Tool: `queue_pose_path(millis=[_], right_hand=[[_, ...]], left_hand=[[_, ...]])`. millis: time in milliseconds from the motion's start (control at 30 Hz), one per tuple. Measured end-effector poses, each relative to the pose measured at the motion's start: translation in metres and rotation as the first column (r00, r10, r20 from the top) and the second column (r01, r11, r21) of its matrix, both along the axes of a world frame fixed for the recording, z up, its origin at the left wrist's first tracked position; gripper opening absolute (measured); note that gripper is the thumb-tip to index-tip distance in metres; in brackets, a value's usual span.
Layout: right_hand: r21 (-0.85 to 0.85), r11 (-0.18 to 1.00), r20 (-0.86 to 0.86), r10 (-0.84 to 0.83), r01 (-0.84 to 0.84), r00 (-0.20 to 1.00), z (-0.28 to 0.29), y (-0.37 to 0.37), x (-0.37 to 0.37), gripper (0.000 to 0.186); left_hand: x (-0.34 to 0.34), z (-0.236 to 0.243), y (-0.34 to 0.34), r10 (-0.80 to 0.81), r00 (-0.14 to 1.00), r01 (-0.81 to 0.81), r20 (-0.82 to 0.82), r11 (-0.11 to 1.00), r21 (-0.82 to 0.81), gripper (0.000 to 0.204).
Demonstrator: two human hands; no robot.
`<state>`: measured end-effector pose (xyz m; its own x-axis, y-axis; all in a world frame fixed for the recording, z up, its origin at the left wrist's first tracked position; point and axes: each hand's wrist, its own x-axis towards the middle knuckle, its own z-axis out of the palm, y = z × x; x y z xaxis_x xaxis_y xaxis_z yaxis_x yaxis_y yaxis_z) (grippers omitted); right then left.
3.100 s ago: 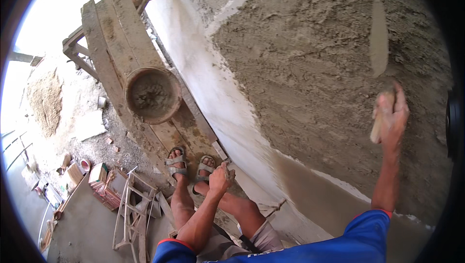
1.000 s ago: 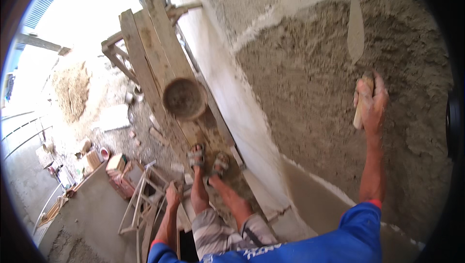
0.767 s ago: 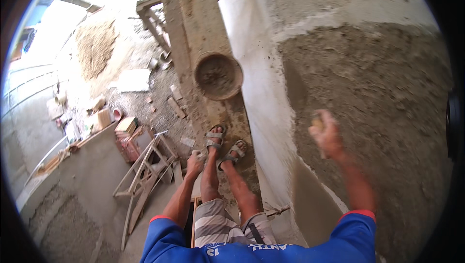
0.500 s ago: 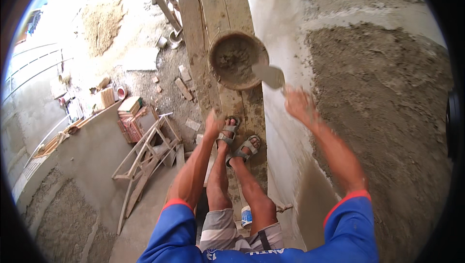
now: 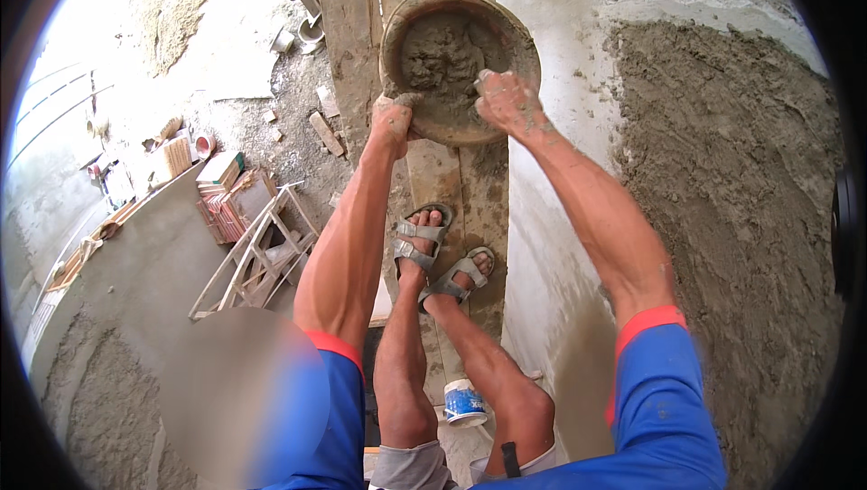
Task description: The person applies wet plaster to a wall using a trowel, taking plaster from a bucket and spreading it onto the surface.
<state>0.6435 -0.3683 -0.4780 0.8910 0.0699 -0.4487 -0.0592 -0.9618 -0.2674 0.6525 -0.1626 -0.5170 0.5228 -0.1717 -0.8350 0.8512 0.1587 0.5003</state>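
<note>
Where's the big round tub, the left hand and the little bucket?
Big round tub (image 5: 456,135): head view, its near rim.
Left hand (image 5: 391,120): head view, its middle.
Little bucket (image 5: 464,403): head view, its side.

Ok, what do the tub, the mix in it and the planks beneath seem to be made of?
Tub: perhaps plastic or rubber, by its thick matte rim, though caked residue leaves that open.
Mix: apparently wet mortar, by its grey-brown, damp-looking clumps.
Planks: rough, unpainted wood, by their straight seams and blotchy stains.

Rough wet mortar (image 5: 442,56), matt wooden planks (image 5: 348,65), smooth whitish wall (image 5: 551,219)
</note>
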Motion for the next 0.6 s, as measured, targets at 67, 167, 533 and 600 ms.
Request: queue_pose_path(millis=[67,167,533,600], right_hand=[[0.085,0.990,-0.048,-0.111,0.115,0.993,0.010,0.001,-0.009,0.019],[0.209,0.934,-0.170,-0.256,0.289,0.952,0.030,-0.005,-0.020,0.028],[0.128,0.970,0.259,0.169,-0.208,0.951,0.065,-0.035,-0.104,0.018],[0.211,0.962,0.281,0.110,-0.173,0.953,0.083,-0.032,-0.118,0.017]], left_hand=[[-0.007,0.001,-0.005,-0.003,1.000,0.003,-0.005,1.000,0.024,0.025],[-0.019,0.003,-0.009,0.080,0.995,-0.081,0.067,0.996,0.020,0.027],[-0.052,0.041,0.024,-0.063,0.936,0.005,0.347,0.986,0.166,0.026],[-0.070,0.065,0.028,0.019,0.960,-0.046,0.279,0.995,0.092,0.027]])
